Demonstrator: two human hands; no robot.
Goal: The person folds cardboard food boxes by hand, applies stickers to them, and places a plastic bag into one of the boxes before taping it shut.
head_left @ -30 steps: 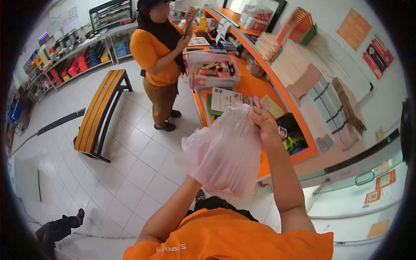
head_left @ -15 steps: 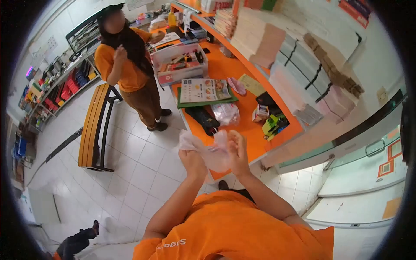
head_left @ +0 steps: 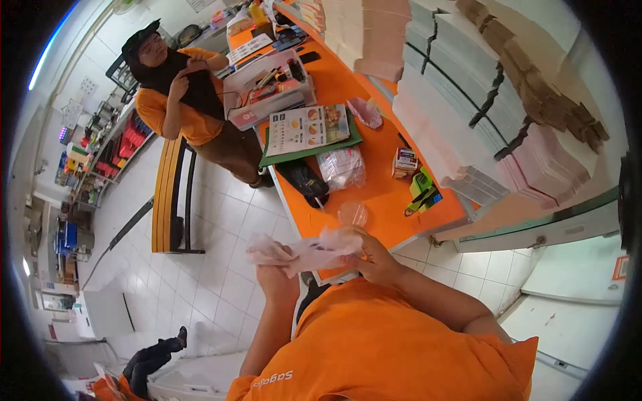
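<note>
A thin, whitish plastic bag [head_left: 307, 254] stretches between my two hands in front of the orange table [head_left: 394, 224]. My left hand [head_left: 275, 269] grips its left end, with crumpled plastic bunched above the fingers. The right end is pinched in my right hand [head_left: 370, 256], at the table's near edge. A round clear lid or container [head_left: 352, 214] lies on the table just beyond my right hand. Farther back are a black pouch [head_left: 304, 180], a clear bag of white items [head_left: 342, 167] and a printed menu sheet [head_left: 307, 128] on a green folder.
A person in an orange shirt [head_left: 150, 110] stands at the table's far left, beside a wooden bench [head_left: 166, 197]. A plastic bin [head_left: 274, 93] holds mixed items. Stacked paper packaging [head_left: 461, 100] fills the right shelf. Another person's legs [head_left: 150, 361] show at the lower left.
The bag has been pulled out wider and lower between my hands. My view has shifted nearer the table, and the round clear item now shows. The standing person's hands have come together.
</note>
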